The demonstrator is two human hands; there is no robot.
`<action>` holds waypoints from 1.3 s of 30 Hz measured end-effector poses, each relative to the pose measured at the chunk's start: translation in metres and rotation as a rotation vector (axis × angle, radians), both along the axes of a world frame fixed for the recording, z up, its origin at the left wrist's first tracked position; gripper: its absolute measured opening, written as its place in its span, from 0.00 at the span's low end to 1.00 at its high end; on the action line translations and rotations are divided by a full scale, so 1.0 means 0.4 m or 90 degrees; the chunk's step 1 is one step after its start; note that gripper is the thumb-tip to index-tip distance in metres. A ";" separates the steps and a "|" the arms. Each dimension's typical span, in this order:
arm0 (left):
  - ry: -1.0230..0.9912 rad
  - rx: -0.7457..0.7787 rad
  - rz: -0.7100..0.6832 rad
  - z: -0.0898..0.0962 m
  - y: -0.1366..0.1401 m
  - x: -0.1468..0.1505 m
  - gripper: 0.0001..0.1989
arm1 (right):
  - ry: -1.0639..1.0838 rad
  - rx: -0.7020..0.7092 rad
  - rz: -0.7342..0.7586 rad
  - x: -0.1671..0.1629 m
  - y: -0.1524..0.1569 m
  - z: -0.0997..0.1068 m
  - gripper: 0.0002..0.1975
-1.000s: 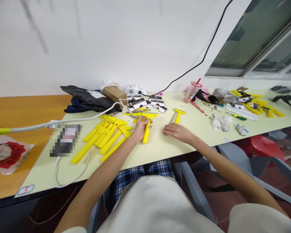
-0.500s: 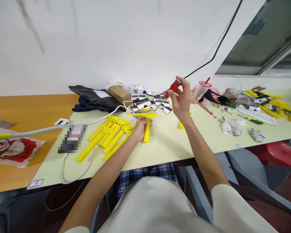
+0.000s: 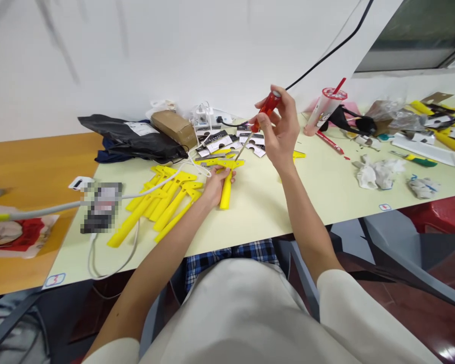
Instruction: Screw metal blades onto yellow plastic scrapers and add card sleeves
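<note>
My left hand (image 3: 214, 187) is closed around the neck of a yellow T-shaped scraper (image 3: 225, 194), whose wide head points away from me and handle towards me. Raised above it on the right, my right hand (image 3: 282, 134) grips a screwdriver (image 3: 267, 109) by its red handle between thumb and fingers. The slanted metal shaft reaches down to the scraper's head; its tip appears to meet a screw spot there. Several more yellow scrapers (image 3: 167, 199) lie heaped to the left of my left hand.
Black-and-white cards (image 3: 220, 141) lie behind the scraper. Further back are a black plastic bag (image 3: 129, 139), a cardboard box (image 3: 174, 126) and a power strip (image 3: 205, 117). A white cable (image 3: 151, 190) crosses the left side. To the right stand a drink cup (image 3: 324, 111) and crumpled tissues (image 3: 379, 172).
My view has shifted slightly. The screwdriver stays in my right hand, its shaft on the scraper's head, and its handle now shows more upright. My left hand keeps its grip.
</note>
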State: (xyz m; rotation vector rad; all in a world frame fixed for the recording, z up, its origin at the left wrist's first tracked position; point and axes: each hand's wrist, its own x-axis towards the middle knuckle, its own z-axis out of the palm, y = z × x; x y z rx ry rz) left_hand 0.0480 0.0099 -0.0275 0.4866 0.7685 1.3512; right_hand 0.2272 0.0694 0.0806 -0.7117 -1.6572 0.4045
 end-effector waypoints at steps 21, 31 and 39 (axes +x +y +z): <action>-0.021 0.004 -0.003 0.000 -0.002 -0.002 0.23 | -0.036 0.016 0.003 0.039 0.008 -0.007 0.37; -0.046 -0.021 -0.018 0.005 0.004 -0.006 0.18 | -0.009 0.011 0.001 0.033 0.000 -0.006 0.37; -0.057 -0.024 -0.022 0.004 0.004 -0.009 0.16 | 0.065 0.023 -0.024 0.007 0.009 -0.022 0.37</action>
